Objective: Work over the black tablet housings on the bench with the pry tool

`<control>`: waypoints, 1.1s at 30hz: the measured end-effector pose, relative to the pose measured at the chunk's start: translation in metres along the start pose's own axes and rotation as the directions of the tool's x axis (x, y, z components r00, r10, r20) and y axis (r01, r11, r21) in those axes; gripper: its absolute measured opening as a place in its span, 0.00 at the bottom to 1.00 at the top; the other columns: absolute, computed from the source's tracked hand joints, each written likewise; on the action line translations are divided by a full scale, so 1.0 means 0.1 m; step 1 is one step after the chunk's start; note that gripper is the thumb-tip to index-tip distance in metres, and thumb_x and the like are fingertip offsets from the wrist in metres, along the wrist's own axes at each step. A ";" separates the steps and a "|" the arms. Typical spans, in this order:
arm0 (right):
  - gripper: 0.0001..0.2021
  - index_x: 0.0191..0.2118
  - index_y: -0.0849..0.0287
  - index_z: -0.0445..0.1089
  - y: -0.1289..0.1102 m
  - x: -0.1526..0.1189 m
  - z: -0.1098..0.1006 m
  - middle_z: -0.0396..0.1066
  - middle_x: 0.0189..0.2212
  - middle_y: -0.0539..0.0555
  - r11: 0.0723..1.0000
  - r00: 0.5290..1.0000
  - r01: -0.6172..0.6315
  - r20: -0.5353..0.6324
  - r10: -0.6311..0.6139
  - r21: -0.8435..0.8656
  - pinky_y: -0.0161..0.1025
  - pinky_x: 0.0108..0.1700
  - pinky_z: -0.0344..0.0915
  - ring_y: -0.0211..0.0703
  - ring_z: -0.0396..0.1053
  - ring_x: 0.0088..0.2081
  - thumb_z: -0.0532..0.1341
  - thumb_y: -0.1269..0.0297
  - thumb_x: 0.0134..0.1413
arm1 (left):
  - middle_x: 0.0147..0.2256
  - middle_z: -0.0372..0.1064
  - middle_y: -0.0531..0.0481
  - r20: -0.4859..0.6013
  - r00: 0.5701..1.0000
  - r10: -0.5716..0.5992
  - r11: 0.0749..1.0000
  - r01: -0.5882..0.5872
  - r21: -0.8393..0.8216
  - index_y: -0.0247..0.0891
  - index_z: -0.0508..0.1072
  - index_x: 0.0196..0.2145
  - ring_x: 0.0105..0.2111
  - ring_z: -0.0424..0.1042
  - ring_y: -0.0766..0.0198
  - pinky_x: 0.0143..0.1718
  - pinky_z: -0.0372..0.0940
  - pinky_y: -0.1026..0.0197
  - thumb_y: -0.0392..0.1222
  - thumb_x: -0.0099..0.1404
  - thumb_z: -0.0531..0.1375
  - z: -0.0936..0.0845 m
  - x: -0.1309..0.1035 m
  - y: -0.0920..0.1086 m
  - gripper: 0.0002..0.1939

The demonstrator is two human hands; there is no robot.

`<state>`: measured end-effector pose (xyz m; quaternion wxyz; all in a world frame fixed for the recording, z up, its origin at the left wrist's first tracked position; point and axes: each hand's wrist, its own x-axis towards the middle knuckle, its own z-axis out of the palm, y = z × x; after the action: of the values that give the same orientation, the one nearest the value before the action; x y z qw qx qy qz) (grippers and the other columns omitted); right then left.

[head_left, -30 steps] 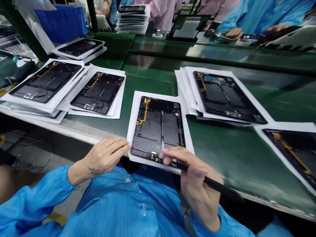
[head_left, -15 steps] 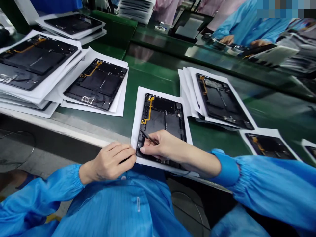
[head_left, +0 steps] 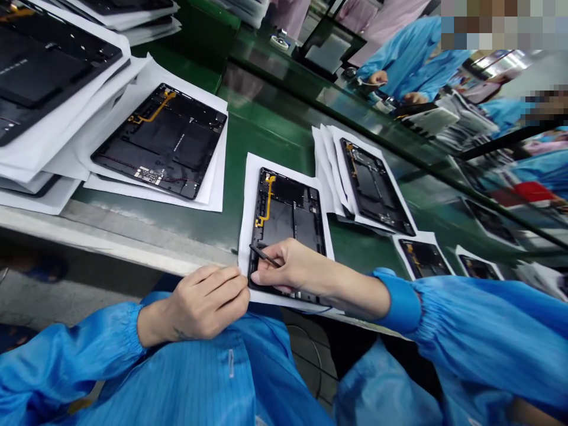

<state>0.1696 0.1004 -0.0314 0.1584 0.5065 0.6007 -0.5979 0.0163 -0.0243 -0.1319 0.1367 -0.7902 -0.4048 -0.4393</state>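
Observation:
An open tablet back housing [head_left: 279,219] with a yellow flat cable [head_left: 269,201] lies on a white sheet [head_left: 247,204] at the bench's front edge. Over its lower part, my right hand [head_left: 288,266] is closed around a thin dark stick-like tool [head_left: 262,254], whose tip points at the housing's left rim. I cannot make out the tool's exact kind. My left hand [head_left: 210,299] is at the lower left corner, its fingers curled together and their tips against the edge. Its thumb and whatever it may pinch are hidden.
Another open housing [head_left: 164,139] lies on paper to the left, beside a taller stack [head_left: 48,77]. To the right stand a stack with a housing [head_left: 377,183] on top and a smaller housing [head_left: 423,258]. Across the green bench [head_left: 266,130], a co-worker in a blue sleeve [head_left: 399,50] handles parts.
The view has turned to the right, showing more of the bench there. Both hands stay at the same housing, and the dark tool remains in my right hand near the left rim.

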 end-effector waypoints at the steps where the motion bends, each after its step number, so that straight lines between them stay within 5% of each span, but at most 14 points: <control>1: 0.19 0.19 0.59 0.64 0.00 0.00 0.00 0.59 0.10 0.42 1.000 1.000 -0.001 0.002 0.001 0.009 0.31 0.21 0.44 0.28 0.51 0.16 0.74 0.55 0.35 | 0.38 0.79 0.46 -0.006 1.000 -0.004 1.000 0.004 0.001 0.33 0.76 0.37 0.41 0.78 0.61 0.43 0.67 0.59 0.32 0.74 0.51 0.00 0.00 0.00 0.14; 12: 0.13 0.16 0.58 0.62 0.00 0.05 0.00 0.58 0.10 0.42 0.989 0.995 -0.096 0.015 0.098 -0.113 0.32 0.19 0.43 0.28 0.49 0.15 0.65 0.63 0.42 | 0.38 0.78 0.46 0.030 1.000 -0.003 1.000 0.004 -0.018 0.32 0.76 0.37 0.40 0.78 0.60 0.41 0.65 0.59 0.32 0.73 0.53 -0.01 0.03 0.00 0.12; 21: 0.12 0.18 0.59 0.65 -0.07 0.03 -0.02 0.58 0.11 0.44 0.992 0.996 -0.016 0.082 0.026 -0.127 0.32 0.20 0.43 0.29 0.50 0.16 0.63 0.63 0.47 | 0.39 0.80 0.46 0.032 0.999 0.026 0.998 -0.025 -0.050 0.31 0.77 0.38 0.40 0.79 0.60 0.40 0.65 0.59 0.30 0.75 0.51 -0.05 0.03 -0.04 0.15; 23: 0.15 0.22 0.61 0.69 -0.06 -0.03 -0.03 0.57 0.12 0.43 0.995 0.999 0.036 0.033 -0.033 -0.092 0.33 0.20 0.43 0.30 0.50 0.17 0.65 0.56 0.51 | 0.40 0.80 0.44 0.024 0.999 0.021 0.998 -0.020 -0.057 0.30 0.77 0.39 0.42 0.79 0.58 0.41 0.66 0.58 0.30 0.75 0.50 -0.06 0.00 -0.04 0.15; 25: 0.20 0.26 0.61 0.72 -0.02 -0.14 -0.03 0.52 0.13 0.42 0.985 0.975 0.173 -0.141 -0.172 -0.005 0.33 0.20 0.44 0.31 0.49 0.17 0.64 0.48 0.56 | 0.41 0.79 0.42 0.027 1.000 0.011 0.998 -0.010 -0.058 0.29 0.77 0.40 0.43 0.79 0.57 0.43 0.67 0.57 0.30 0.74 0.51 -0.07 -0.02 -0.04 0.14; 27: 0.26 0.30 0.61 0.75 0.07 -0.29 0.01 0.54 0.14 0.44 0.911 0.859 0.409 -0.356 -0.368 0.044 0.34 0.23 0.53 0.34 0.56 0.19 0.57 0.41 0.64 | 0.42 0.79 0.41 0.039 0.999 0.007 0.997 -0.005 -0.071 0.28 0.77 0.40 0.43 0.78 0.56 0.44 0.67 0.56 0.30 0.75 0.51 -0.09 -0.03 -0.04 0.14; 29: 0.33 0.34 0.58 0.79 0.23 -0.44 0.08 0.66 0.21 0.50 0.785 0.673 0.618 -0.486 -0.557 -0.044 0.38 0.32 0.63 0.40 0.67 0.28 0.47 0.37 0.68 | 0.42 0.79 0.40 0.056 0.998 0.003 0.996 0.002 -0.089 0.28 0.77 0.40 0.43 0.78 0.56 0.44 0.68 0.56 0.30 0.75 0.49 -0.12 -0.03 -0.04 0.15; 31: 0.37 0.36 0.55 0.81 0.43 -0.51 0.19 0.72 0.29 0.54 0.662 0.486 0.723 -0.535 -0.691 -0.197 0.41 0.36 0.65 0.43 0.70 0.34 0.41 0.36 0.68 | 0.41 0.79 0.40 0.081 0.997 -0.012 0.996 0.018 -0.082 0.28 0.77 0.41 0.42 0.77 0.56 0.44 0.68 0.56 0.30 0.74 0.50 -0.15 -0.01 -0.06 0.15; 33: 0.33 0.36 0.55 0.81 0.62 -0.49 0.32 0.72 0.28 0.53 0.562 0.326 0.769 -0.569 -0.755 -0.305 0.41 0.32 0.63 0.41 0.68 0.30 0.44 0.40 0.70 | 0.42 0.78 0.40 0.119 0.992 -0.040 0.998 0.046 -0.046 0.28 0.76 0.42 0.43 0.77 0.55 0.44 0.68 0.55 0.29 0.73 0.52 -0.18 0.00 -0.09 0.12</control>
<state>0.2267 0.0378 -0.0346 -0.3622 0.3385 0.7746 -0.3928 -0.0009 -0.0291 -0.1224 0.0841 -0.8090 -0.4182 -0.4044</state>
